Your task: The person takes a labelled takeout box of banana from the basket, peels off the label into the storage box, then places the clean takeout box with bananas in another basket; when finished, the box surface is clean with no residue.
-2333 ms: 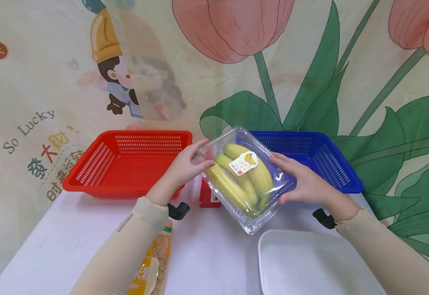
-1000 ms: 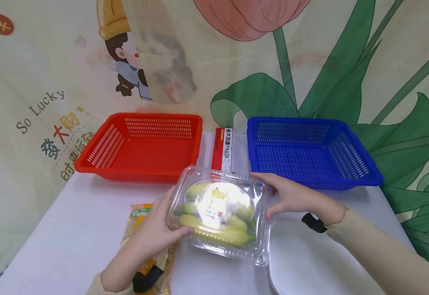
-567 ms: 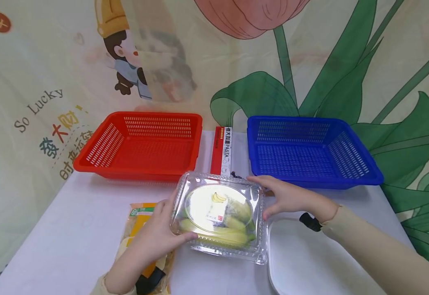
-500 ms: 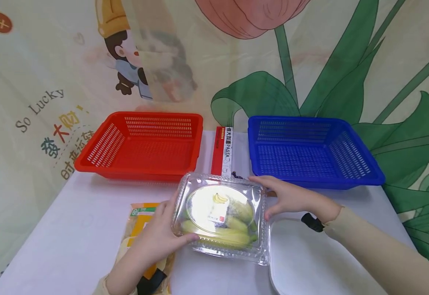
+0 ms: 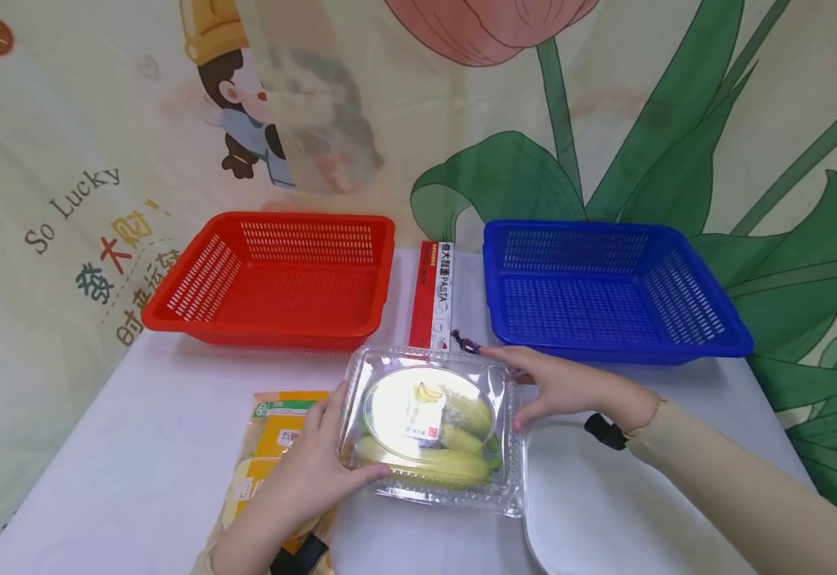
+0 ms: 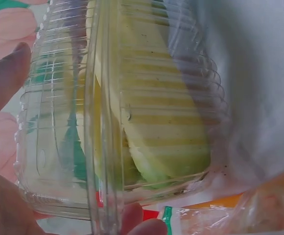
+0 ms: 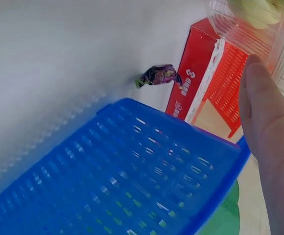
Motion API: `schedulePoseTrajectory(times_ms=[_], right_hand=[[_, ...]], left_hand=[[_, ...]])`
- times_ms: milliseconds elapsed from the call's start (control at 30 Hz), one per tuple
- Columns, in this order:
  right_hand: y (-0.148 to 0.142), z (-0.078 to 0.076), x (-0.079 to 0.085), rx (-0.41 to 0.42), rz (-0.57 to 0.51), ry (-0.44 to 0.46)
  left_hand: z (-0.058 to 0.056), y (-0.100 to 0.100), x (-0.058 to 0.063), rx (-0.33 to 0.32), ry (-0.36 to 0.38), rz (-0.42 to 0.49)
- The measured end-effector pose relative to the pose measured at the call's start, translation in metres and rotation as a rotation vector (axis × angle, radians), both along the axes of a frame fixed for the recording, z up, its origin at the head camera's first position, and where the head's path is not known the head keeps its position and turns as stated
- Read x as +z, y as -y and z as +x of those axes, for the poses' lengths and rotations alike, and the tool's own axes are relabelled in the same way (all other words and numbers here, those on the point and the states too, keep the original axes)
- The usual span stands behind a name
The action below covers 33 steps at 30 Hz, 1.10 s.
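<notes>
Bananas [image 5: 462, 439] lie inside a clear plastic clamshell box [image 5: 508, 479] that bears a white banana label [image 5: 426, 411]. My left hand [image 5: 318, 459] grips the box's left side, thumb along its near edge; in the left wrist view, fingertips [image 6: 147, 226] curl under the rim. At the right edge, my right hand [image 5: 569, 387] holds the box between thumb and fingers. The lid faces up toward me, with glare over part of the label. In the right wrist view, a box corner [image 7: 252, 36] shows by my right fingertips.
A red basket [image 5: 267, 335] and a blue basket [image 5: 620, 350] stand at the back. Between them lie a red-and-white pasta box [image 5: 433, 287] and a purple-wrapped candy [image 5: 466, 343]. An orange food bag [image 5: 275, 423] lies front left, a white tray [image 5: 605, 495] front right.
Both hands brought the banana box down toward me and turned it from a slant to nearly level. It has since stayed almost still. The pasta box and candy came into view behind it.
</notes>
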State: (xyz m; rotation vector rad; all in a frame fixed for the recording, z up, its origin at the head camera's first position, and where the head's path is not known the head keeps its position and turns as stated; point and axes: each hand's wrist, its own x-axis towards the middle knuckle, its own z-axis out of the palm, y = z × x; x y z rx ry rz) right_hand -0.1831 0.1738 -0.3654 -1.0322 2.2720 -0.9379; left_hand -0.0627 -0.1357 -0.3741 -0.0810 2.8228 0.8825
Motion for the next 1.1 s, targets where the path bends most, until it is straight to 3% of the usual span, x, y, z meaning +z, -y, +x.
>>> schedulePoseTrajectory(times_ms=[267,767,1100], right_hand=[[0.003,0.002,-0.004,-0.039,0.098,0.073],[0.011,-0.002,0.005,-0.041,0.227,0.039],[0.013,-0.004,0.005,-0.05,0.245,0.055]], left_hand=[[-0.002,-0.001,-0.008,-0.01,-0.011,-0.019],[-0.006,-0.001,-0.01,0.018,0.042,-0.002],[-0.008,-0.002,-0.009,-0.007,0.047,-0.041]])
